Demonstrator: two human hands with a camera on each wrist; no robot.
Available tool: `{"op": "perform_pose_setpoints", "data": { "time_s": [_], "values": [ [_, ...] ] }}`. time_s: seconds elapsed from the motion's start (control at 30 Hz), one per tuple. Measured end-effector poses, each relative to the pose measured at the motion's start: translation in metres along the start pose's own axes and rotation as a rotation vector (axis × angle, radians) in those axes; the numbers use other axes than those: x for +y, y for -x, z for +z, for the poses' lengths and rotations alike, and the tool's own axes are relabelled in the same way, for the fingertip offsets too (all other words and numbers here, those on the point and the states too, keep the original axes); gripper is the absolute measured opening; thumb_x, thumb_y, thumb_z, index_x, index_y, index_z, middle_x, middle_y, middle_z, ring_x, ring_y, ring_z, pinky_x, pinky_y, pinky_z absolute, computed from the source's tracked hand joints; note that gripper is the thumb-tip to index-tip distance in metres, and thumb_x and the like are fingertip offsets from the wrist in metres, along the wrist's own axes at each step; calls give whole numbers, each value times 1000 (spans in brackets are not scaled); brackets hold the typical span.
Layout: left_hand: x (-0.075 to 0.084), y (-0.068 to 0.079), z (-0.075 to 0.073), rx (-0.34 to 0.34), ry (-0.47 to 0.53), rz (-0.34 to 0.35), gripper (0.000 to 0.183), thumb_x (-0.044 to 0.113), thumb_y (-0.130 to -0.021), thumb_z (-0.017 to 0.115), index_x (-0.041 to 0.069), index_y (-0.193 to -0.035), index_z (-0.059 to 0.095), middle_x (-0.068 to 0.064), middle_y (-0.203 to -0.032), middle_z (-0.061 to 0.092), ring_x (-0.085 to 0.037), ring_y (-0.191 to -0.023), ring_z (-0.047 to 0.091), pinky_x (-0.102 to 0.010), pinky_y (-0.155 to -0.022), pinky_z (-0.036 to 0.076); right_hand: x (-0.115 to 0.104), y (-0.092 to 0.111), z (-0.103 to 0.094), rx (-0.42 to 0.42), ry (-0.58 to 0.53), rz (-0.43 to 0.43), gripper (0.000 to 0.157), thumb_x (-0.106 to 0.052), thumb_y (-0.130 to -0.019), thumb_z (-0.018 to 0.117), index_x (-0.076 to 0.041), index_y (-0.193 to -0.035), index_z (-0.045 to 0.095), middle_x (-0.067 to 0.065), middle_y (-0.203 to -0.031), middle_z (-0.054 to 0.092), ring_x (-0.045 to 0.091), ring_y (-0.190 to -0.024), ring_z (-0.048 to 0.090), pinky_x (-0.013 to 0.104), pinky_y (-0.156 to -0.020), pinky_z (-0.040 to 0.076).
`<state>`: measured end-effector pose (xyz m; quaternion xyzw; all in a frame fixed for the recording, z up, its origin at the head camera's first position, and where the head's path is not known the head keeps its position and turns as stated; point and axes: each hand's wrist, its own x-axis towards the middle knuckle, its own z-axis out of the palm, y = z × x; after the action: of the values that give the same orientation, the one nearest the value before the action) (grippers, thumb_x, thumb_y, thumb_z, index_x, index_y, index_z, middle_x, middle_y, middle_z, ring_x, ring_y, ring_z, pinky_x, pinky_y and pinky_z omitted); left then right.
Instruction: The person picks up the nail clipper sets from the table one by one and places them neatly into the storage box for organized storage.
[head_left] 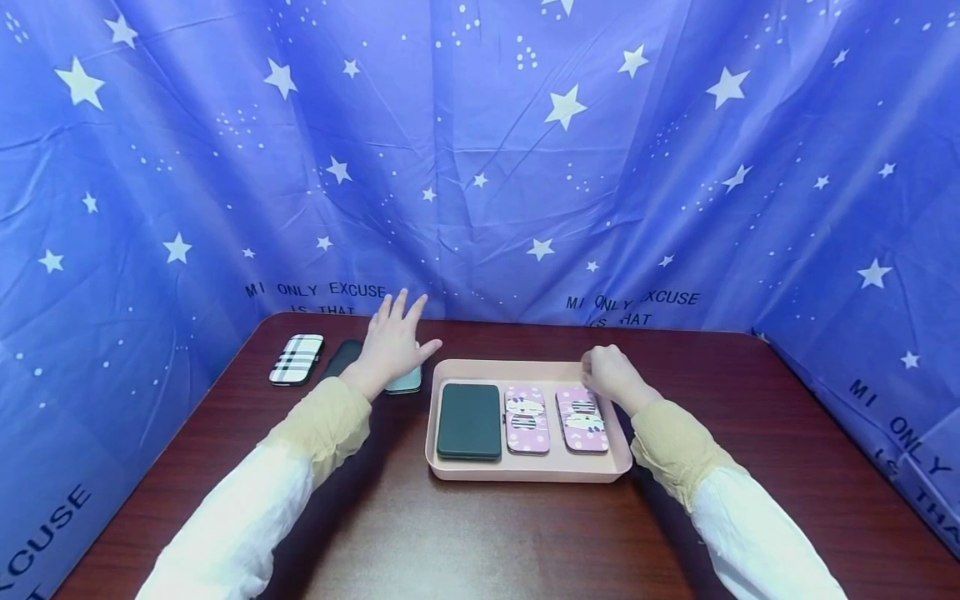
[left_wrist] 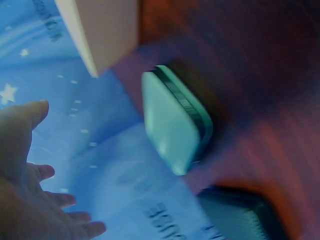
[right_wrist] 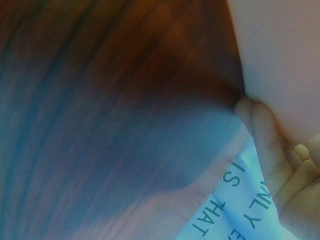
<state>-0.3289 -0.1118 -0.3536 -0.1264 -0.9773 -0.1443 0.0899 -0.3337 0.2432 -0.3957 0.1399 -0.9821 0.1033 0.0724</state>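
Observation:
My left hand (head_left: 390,350) is spread, fingers apart, over a mint-green case (head_left: 405,381) and a dark case (head_left: 342,358) on the table, partly covering both. The left wrist view shows the mint case (left_wrist: 172,120) apart from this hand, with nothing in the fingers. At the far right corner of a pale pink tray (head_left: 525,476), my right hand (head_left: 611,372) grips the rim with curled fingers. Inside the tray lie a dark green case (head_left: 468,421) and two pink cartoon cases, one in the middle (head_left: 527,421) and one at the right (head_left: 582,421).
A white plaid case (head_left: 297,359) lies at the table's far left. The dark red wooden table (head_left: 480,533) meets a blue star-print cloth (head_left: 480,150) along its back and sides.

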Motion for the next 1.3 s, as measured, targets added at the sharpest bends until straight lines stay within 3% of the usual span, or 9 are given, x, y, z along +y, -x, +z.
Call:
{"op": "perform_pose_setpoints", "data": {
  "time_s": [0.23, 0.47, 0.63, 0.93, 1.13, 1.3],
  "values": [
    [-23, -6, 18, -94, 105, -113, 79, 46, -90, 57, 10, -150, 20, -26, -154, 13, -47, -140, 11, -61, -109, 21, 1, 0, 3, -15, 5, 2, 7, -2, -76, 64, -3, -70, 62, 7, -66, 61, 23, -62, 56, 40, -60, 49],
    [-41, -10, 29, -138, 41, -160, 79, 43, -91, 57, 6, -150, 21, -29, -151, 17, -48, -138, 16, -59, -108, 25, 0, 0, 2, -15, 8, 8, 4, -2, -77, 64, -2, -74, 63, 9, -69, 62, 24, -65, 57, 41, -64, 50],
    [-50, -12, 35, -162, -16, -165, 78, 45, -90, 57, 1, -147, 26, -30, -144, 31, -46, -131, 28, -57, -105, 30, 1, 0, 3, -3, 6, -4, 4, -2, -76, 64, -3, -71, 63, 8, -68, 62, 25, -65, 58, 42, -64, 51],
    [-49, -15, 30, -222, -132, -141, 62, 49, -90, 55, -5, -121, 57, -24, -119, 55, -39, -110, 44, -52, -96, 36, 2, -1, 4, 6, 15, -12, 2, -4, -75, 64, -1, -74, 64, 11, -71, 64, 28, -68, 61, 44, -66, 52],
    [-46, -20, 29, -254, -105, -180, 60, 49, -90, 56, -4, -118, 60, -23, -118, 56, -38, -111, 47, -52, -97, 36, 3, -1, 4, 26, 1, -23, 6, -2, -72, 63, -5, -67, 61, 6, -64, 60, 25, -63, 57, 43, -62, 49],
    [-44, -24, 28, -235, -74, -206, 59, 47, -87, 61, -5, -114, 61, -24, -113, 59, -38, -105, 55, -50, -90, 44, 3, 0, 4, 32, -3, -26, 10, -1, -71, 63, -7, -64, 59, 4, -62, 58, 24, -61, 54, 42, -60, 48]
  ]
}}
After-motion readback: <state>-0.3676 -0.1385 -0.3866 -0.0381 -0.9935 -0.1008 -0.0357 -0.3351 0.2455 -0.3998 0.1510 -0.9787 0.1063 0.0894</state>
